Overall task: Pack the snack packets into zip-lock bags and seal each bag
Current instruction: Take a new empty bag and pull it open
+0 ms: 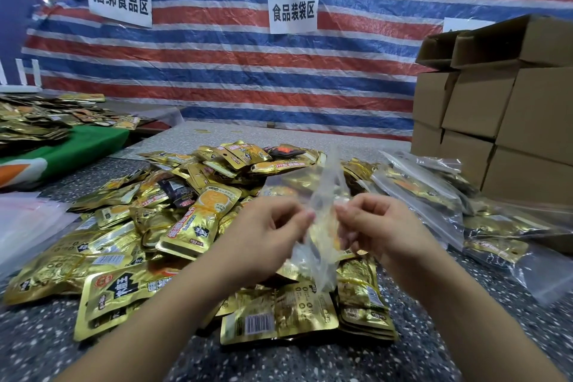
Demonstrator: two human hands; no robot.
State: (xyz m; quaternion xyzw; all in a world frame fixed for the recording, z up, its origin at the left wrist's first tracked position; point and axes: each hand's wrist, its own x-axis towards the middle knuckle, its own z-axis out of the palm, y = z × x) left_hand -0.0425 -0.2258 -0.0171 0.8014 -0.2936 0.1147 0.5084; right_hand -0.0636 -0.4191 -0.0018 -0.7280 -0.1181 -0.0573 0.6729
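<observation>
A clear zip-lock bag [325, 195] hangs upright in mid-air above the table, edge-on to me. My left hand [263, 236] pinches its left side with curled fingers. My right hand [376, 226] pinches its right side in the same way. The bag looks see-through, and I cannot tell whether anything is inside it. Under and behind my hands spreads a heap of gold snack packets [189, 220], some face up, some showing barcodes. Several filled zip-lock bags [434, 195] lie stacked to the right.
The speckled table [279, 363] runs to my front edge. Stacked cardboard boxes [508, 121] stand at the right. Flat clear bags [28, 220] lie at the left edge. A second table at far left holds more packets [37, 121] on green cloth [86, 146]. A striped tarp [235, 77] hangs behind.
</observation>
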